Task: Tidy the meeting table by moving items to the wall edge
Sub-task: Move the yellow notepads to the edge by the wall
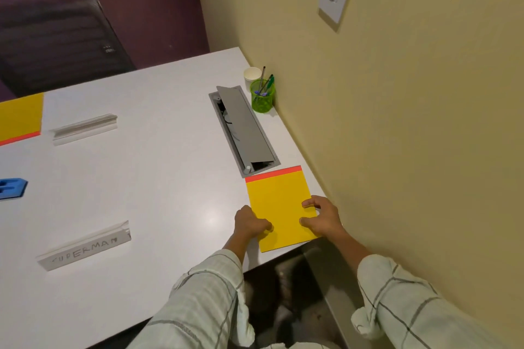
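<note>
— while both hands sit on the yellow pad (279,201), which step is this?

— it looks like the putting-down step. the pad lies flat on the white table (158,178), close to the wall (397,150), just below the open cable box (243,127). its near corner hangs a bit over the table edge.

— how are the hands holding it?

— the left hand (251,222) is curled, with its fingers bent down on the pad's left edge. the right hand (321,218) lies flat on the right side, fingers spread and pressing down. i can't tell if any finger goes under the pad.

— is the job done?

— no, i think not. the green pen cup (263,100) and the paper cup (252,75) stand by the wall already. but the name card that says superman (85,246), the other name card (85,128), a second yellow pad (19,116) and a blue thing (12,187) are far from the wall.

— so what comes next?

— i guess the hands need to nudge this pad up so it does not stick out, let go, then reach far left for the name card. it is light folded paper, so a soft pinch should do.
</note>
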Demonstrator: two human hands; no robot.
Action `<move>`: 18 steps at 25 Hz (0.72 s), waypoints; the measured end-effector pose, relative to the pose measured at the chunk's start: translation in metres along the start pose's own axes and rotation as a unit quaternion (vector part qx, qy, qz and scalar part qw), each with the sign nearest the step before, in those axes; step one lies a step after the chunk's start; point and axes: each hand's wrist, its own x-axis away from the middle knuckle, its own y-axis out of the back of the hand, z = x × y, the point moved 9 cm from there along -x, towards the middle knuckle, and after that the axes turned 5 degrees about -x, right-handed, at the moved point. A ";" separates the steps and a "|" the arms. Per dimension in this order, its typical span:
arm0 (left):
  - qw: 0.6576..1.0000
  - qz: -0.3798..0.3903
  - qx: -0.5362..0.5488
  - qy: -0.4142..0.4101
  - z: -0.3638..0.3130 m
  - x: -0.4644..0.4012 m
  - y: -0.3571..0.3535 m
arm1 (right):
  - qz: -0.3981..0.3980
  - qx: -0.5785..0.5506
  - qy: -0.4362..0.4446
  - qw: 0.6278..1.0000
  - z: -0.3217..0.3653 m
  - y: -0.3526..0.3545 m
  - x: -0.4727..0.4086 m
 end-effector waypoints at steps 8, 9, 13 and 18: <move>1.000 0.004 0.011 0.000 -0.026 -0.012 -0.045 | 0.082 0.227 0.004 0.970 -0.012 0.009 -0.038; 1.000 -0.005 0.005 0.000 -0.028 -0.013 -0.046 | 0.114 0.285 -0.008 0.952 -0.017 0.003 -0.040; 0.997 -0.035 -0.071 -0.003 -0.032 -0.010 -0.046 | 0.116 0.443 0.027 0.888 -0.017 -0.004 -0.039; 0.926 -0.077 -0.335 -0.155 -0.058 0.001 -0.050 | 0.184 0.525 0.158 0.816 -0.024 -0.037 -0.020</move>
